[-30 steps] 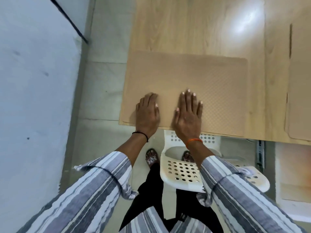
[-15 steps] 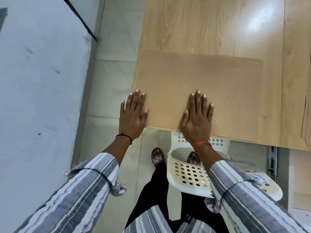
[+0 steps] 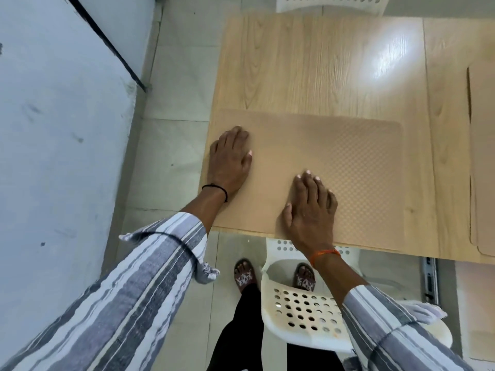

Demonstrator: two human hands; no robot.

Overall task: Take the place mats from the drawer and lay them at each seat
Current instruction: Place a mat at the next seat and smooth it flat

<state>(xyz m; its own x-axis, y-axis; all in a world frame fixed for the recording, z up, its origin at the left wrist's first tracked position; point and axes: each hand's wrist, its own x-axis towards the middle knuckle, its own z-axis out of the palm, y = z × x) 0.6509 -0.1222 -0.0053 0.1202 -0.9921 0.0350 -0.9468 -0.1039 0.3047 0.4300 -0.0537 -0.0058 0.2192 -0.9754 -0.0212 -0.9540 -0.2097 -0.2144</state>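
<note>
While both palms are lying flat on a tan place mat (image 3: 334,167), a person is standing at the near edge of a light wooden table (image 3: 308,65), seen from a head-worn camera looking down. The left hand (image 3: 229,162) is resting on the mat's left end, fingers straight and close together, holding nothing; their tips are blurring into the mat's colour and are hard to make out. The right hand (image 3: 310,210) is pressing flat near the mat's front edge, fingers extended, gripping nothing. The mat is lying squarely on the table's near left corner, its front edge running along the table edge; the left rim is partly hidden under the left hand.

At the right border, a second mat (image 3: 482,156) is showing on the table, cut off by the frame, so its full shape cannot be told. A white perforated chair (image 3: 302,314) is standing just beneath the table edge, partly covered by the right striped sleeve (image 3: 396,338). Another white perforated chair (image 3: 332,2) is peeking in beyond the far edge, mostly cropped. Two sandalled feet (image 3: 244,274) are standing on the tiled floor (image 3: 171,156), one seen through the chair's opening. A metal rail (image 3: 430,279) is hanging below the table at right, what it belongs to unclear.
</note>
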